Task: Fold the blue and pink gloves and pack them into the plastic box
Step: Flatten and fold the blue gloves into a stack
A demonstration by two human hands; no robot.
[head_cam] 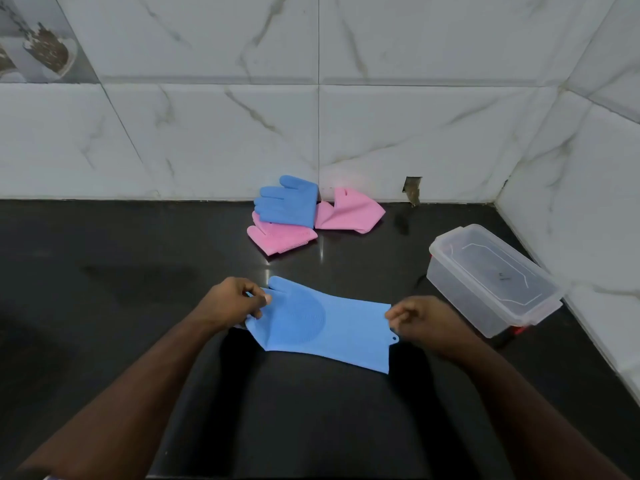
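Folding has barely begun: left hand point(230, 301) and right hand point(417, 318) each pinch an end of 1 blue glove point(322, 327), their grip clamped. 3 gloves point(287, 206) wait beyond it; the plastic box point(491, 278), right of it, looks empty.

Two forearms enter from the lower edge, both bare from where they enter to the wrist. No sleeve covers either arm within view. The left hand point(231, 301) and right hand point(420, 320) wear no gloves, rings, watch or wristband. A fingernail shows pale and short on the left thumb. At the lower left corner, beside the left arm, a small sliver of light-coloured cloth appears, too little to identify.
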